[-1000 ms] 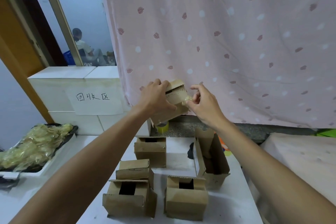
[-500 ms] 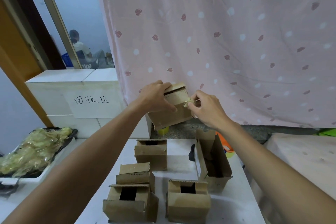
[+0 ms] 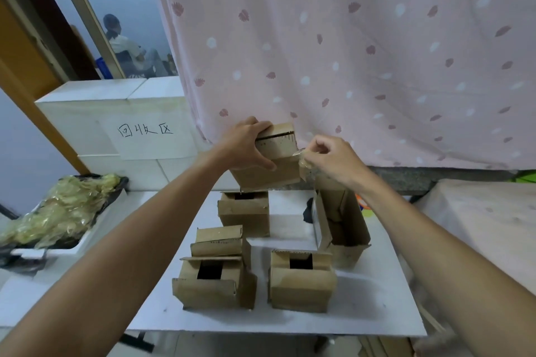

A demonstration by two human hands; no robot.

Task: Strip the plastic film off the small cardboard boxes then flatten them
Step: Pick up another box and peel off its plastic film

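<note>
The small cardboard box (image 3: pixel 269 174) being worked on is held in the air, tilted, above the far edge of the white table (image 3: pixel 377 307). The left hand (image 3: pixel 246 148) grips it from the left, fingers curled over the top flap and thumb pressed across the front face. The right hand (image 3: pixel 333 159) is closed in a pinch on a strip of clear plastic film (image 3: pixel 304 161) lifting off the box's right edge.

The step in hand looks like peeling. It should go best with the pull kept low and along the cardboard, so the film comes away in one piece rather than tearing or taking paper with it. The left hand has to brace firmly against that pull without crushing the flaps.

Counting boxes gives six: the one held and five on the table.
- One stands near the far edge (image 3: pixel 245 213).
- One sits behind the near-left box (image 3: pixel 220 242).
- Two are along the near edge (image 3: pixel 213 284) (image 3: pixel 301 281).
- A taller open box (image 3: pixel 342 226) is toward the right edge.

None is flattened yet. Off the left edge, one tray holds a heap of stripped film (image 3: pixel 58 211). Behind it stand white foam blocks with a handwritten paper sign (image 3: pixel 145 136).
</note>
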